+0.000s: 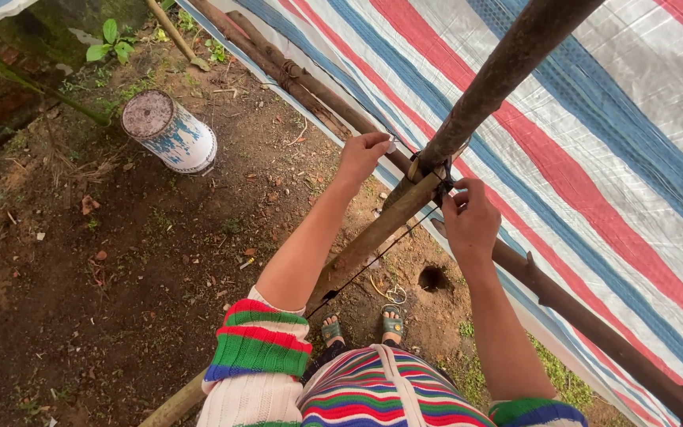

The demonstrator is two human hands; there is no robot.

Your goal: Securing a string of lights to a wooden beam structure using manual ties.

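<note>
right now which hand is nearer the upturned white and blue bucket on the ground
Left. The left hand is at the pole joint on the bucket side; the right hand is beyond the poles, farther away.

The poles (507,67) are rough, unpeeled wood, dark and mottled on the upper one, paler and matt on the slanting pole (373,233) below it. Where they cross, a thin dark cord (441,183) binds them, matt and stringy; a strand of it runs down toward the sleeve. The tarp (594,158) is woven plastic sheet, striped red, blue and white, with a faint sheen and fine creases. The bucket (169,130) looks like plastic, its white skin scuffed and its blue paint flaking, the upturned base caked with dull dirt. The sleeve (261,348) is knitted cloth, ribbed and soft. The ground (120,269) is bare, crumbly earth.
</note>
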